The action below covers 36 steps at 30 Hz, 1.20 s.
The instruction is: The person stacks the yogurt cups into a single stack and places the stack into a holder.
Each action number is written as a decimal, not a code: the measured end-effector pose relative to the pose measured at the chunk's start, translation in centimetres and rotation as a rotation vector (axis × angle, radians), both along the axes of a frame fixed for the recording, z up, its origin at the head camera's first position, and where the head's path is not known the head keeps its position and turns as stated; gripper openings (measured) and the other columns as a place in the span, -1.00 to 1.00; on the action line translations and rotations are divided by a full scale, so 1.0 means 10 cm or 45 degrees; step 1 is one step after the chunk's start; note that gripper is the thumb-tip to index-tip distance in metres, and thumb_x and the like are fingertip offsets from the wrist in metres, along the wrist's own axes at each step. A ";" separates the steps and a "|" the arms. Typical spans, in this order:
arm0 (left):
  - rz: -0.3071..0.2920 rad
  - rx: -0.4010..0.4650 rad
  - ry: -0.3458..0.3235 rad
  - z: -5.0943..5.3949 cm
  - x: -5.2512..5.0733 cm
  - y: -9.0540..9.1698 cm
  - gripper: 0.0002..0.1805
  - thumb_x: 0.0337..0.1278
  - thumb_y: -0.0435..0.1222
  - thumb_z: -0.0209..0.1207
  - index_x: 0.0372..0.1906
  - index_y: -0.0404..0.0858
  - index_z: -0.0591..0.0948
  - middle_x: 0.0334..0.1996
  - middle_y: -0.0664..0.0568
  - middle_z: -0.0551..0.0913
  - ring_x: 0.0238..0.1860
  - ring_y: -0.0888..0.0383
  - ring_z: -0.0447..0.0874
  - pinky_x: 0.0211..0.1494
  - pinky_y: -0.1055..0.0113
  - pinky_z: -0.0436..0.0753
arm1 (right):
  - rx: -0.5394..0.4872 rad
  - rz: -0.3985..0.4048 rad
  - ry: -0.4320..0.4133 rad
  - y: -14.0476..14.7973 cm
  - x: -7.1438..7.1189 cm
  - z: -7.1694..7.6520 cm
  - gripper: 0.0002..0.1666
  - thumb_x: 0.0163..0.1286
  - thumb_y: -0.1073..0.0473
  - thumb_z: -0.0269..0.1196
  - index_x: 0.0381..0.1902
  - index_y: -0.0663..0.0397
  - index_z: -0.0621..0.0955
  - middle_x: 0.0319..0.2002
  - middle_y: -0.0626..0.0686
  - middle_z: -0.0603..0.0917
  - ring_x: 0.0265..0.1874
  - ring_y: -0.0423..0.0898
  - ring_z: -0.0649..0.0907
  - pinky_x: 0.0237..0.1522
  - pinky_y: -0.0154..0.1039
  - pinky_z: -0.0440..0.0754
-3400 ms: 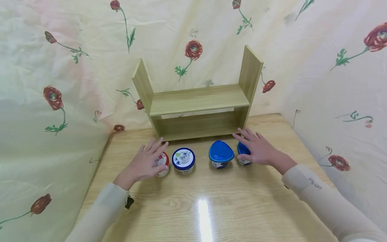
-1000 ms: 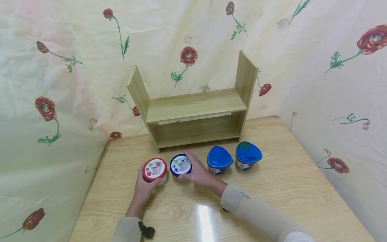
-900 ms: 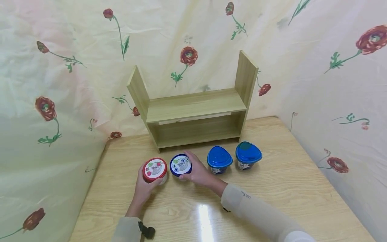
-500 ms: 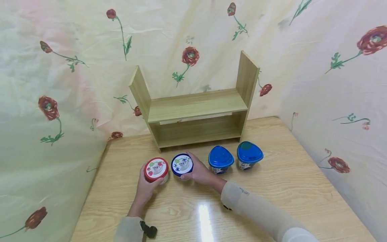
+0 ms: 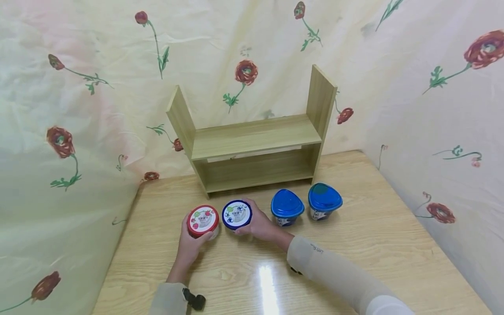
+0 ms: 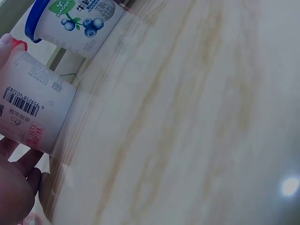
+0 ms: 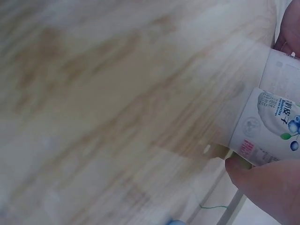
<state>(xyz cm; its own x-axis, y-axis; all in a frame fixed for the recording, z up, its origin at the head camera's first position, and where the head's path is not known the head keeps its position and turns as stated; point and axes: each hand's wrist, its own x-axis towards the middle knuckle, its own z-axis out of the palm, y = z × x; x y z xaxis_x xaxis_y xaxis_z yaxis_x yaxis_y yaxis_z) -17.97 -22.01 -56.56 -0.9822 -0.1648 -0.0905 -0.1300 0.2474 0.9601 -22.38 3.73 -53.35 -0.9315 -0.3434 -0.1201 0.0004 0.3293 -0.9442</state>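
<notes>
My left hand (image 5: pixel 188 246) grips a red-lidded yogurt cup (image 5: pixel 203 219), fingers round its left side and thumb at the front right. In the left wrist view that cup's barcoded side (image 6: pixel 37 98) shows. Just right of it stands a round yogurt cup with a dark blue rim (image 5: pixel 237 214), held by my right hand (image 5: pixel 261 225). Blueberries are printed on this cup (image 7: pixel 267 126) in the right wrist view, where a thumb or finger lies along its side. Both cups look upright on the table, with a narrow gap between their lids; the far fingers are mostly hidden.
Two cups with blue three-cornered lids, a nearer one (image 5: pixel 287 204) and one at the far right (image 5: pixel 324 197), stand right of my right hand. Behind the cups is a two-tier wooden shelf (image 5: pixel 256 136) against a flowered cloth (image 5: pixel 130 52). The wooden table (image 5: pixel 338 245) reflects a bright light.
Earlier both hands were spread, the left over the red-lidded cup, the right by the far-right blue cup. The right hand moved left, and each hand took hold of a round cup. The last second shows little movement.
</notes>
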 end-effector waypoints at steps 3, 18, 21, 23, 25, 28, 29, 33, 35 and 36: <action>0.006 0.011 0.002 -0.01 0.00 0.00 0.24 -0.06 -0.09 0.55 0.62 -0.09 -0.05 0.53 -0.17 0.13 0.53 -0.18 0.07 0.50 -0.17 0.19 | -0.009 -0.009 -0.002 0.00 0.00 -0.01 0.38 -0.04 0.17 0.66 0.58 -0.10 0.05 0.43 0.24 0.33 0.39 0.26 0.35 0.39 0.30 0.26; 0.021 0.050 0.017 -0.03 0.00 0.03 0.27 -0.09 -0.10 0.57 0.62 -0.10 -0.04 0.52 -0.15 0.15 0.52 -0.16 0.08 0.50 -0.17 0.18 | -0.046 -0.012 -0.013 0.01 -0.03 -0.07 0.33 -0.04 0.19 0.65 0.57 -0.10 0.11 0.42 0.16 0.37 0.40 0.21 0.36 0.39 0.28 0.27; 0.021 0.039 0.009 -0.03 0.00 0.02 0.27 -0.07 -0.08 0.56 0.62 -0.09 -0.06 0.53 -0.15 0.14 0.52 -0.17 0.08 0.49 -0.18 0.19 | -0.043 -0.006 -0.019 0.01 -0.03 -0.05 0.32 -0.04 0.17 0.66 0.56 -0.12 0.12 0.41 0.15 0.37 0.39 0.20 0.37 0.39 0.27 0.28; 0.024 0.029 0.005 -0.02 0.01 0.02 0.27 -0.06 -0.08 0.55 0.62 -0.08 -0.07 0.53 -0.14 0.13 0.52 -0.17 0.07 0.49 -0.19 0.18 | -0.044 0.005 -0.014 0.01 -0.04 -0.06 0.31 -0.03 0.14 0.66 0.56 -0.10 0.12 0.41 0.15 0.38 0.39 0.20 0.37 0.39 0.27 0.29; 0.025 0.019 0.004 -0.02 0.01 0.01 0.26 -0.05 -0.08 0.54 0.63 -0.08 -0.07 0.53 -0.14 0.13 0.52 -0.17 0.07 0.50 -0.20 0.17 | -0.046 0.016 -0.013 0.01 -0.04 -0.06 0.31 -0.03 0.13 0.66 0.55 -0.09 0.12 0.41 0.15 0.38 0.39 0.20 0.38 0.38 0.26 0.30; 0.022 0.020 0.005 -0.01 0.02 0.01 0.26 -0.04 -0.09 0.54 0.63 -0.09 -0.07 0.54 -0.14 0.13 0.52 -0.16 0.07 0.50 -0.20 0.16 | -0.041 0.019 -0.012 0.01 -0.05 -0.06 0.31 -0.03 0.11 0.66 0.55 -0.08 0.13 0.40 0.15 0.39 0.38 0.19 0.38 0.38 0.26 0.31; 0.022 0.025 0.007 -0.01 0.02 0.01 0.26 -0.05 -0.10 0.54 0.62 -0.09 -0.07 0.54 -0.14 0.13 0.52 -0.16 0.07 0.50 -0.19 0.16 | -0.040 0.019 -0.011 0.01 -0.05 -0.06 0.31 -0.04 0.11 0.66 0.55 -0.09 0.13 0.40 0.14 0.39 0.38 0.19 0.39 0.38 0.25 0.31; 0.022 0.035 0.010 -0.02 0.02 0.01 0.25 -0.04 -0.11 0.55 0.62 -0.10 -0.07 0.54 -0.13 0.13 0.53 -0.15 0.06 0.51 -0.17 0.16 | -0.038 0.018 -0.010 0.01 -0.05 -0.07 0.31 -0.03 0.10 0.66 0.55 -0.07 0.13 0.40 0.14 0.40 0.38 0.19 0.39 0.38 0.26 0.32; 0.023 0.031 0.005 -0.03 0.02 0.01 0.26 -0.05 -0.11 0.54 0.62 -0.10 -0.08 0.54 -0.14 0.13 0.53 -0.15 0.06 0.51 -0.18 0.15 | -0.038 0.021 -0.012 0.01 -0.05 -0.07 0.30 -0.02 0.10 0.65 0.55 -0.08 0.13 0.40 0.14 0.40 0.38 0.18 0.39 0.38 0.25 0.32; 0.022 0.027 0.002 -0.03 0.02 0.01 0.26 -0.04 -0.11 0.54 0.63 -0.10 -0.08 0.54 -0.15 0.12 0.53 -0.16 0.06 0.51 -0.18 0.15 | -0.039 0.021 -0.014 0.01 -0.05 -0.07 0.30 -0.02 0.09 0.65 0.55 -0.07 0.13 0.40 0.14 0.40 0.38 0.18 0.39 0.38 0.26 0.32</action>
<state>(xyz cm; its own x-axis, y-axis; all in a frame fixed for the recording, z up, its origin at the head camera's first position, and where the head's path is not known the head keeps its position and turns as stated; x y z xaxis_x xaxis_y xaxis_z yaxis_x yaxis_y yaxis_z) -17.81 -21.95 -56.87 -0.9794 -0.1794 -0.0930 -0.1328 0.2244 0.9654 -22.83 3.86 -54.09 -0.9242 -0.3627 -0.1194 0.0054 0.3002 -0.9539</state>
